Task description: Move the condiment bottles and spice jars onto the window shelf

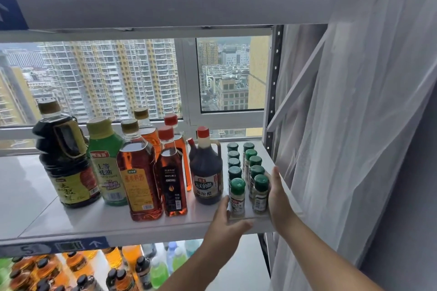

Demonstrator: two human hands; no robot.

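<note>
On the window shelf [78, 222], tall condiment bottles [139, 172] stand grouped at the left, likely to keep heights together. To their right, spice jars [246, 172] form two tidy rows. The left hand [224, 227], grip released, presses flat beside the front-left jar; the right hand [277, 196], also unclenched, braces the front-right jar, apparently squaring the rows.

Both hands reach forward, left [223, 222] and right [277, 192], palms facing inward.
</note>
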